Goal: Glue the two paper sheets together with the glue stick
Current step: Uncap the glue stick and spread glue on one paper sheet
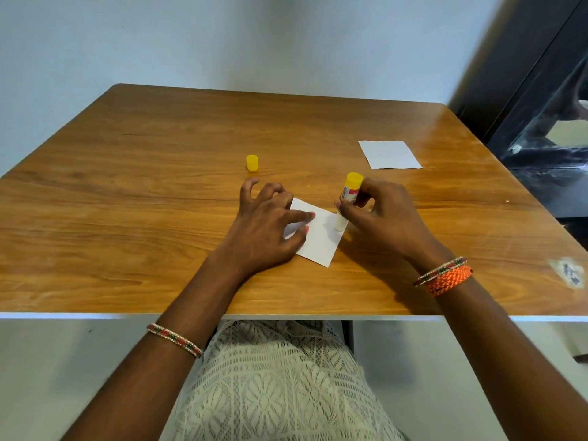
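A small white paper sheet (319, 241) lies near the middle of the wooden table (159, 186). My left hand (270, 218) presses its left part flat with the thumb and index finger, the other fingers arched above the wood. My right hand (381, 214) grips an uncapped glue stick (346, 198), white body with a yellow end on top, held upright with its glue tip down on the sheet's right edge. Apart on the table at the far right lies a second white sheet (388, 154). The yellow cap (252, 162) stands behind my left hand.
A pale wall runs behind the table. To the right stands dark furniture with a glass panel (547, 128). A worn sticker (569, 272) marks the table's right front corner. My lap in white lace shows below the front edge.
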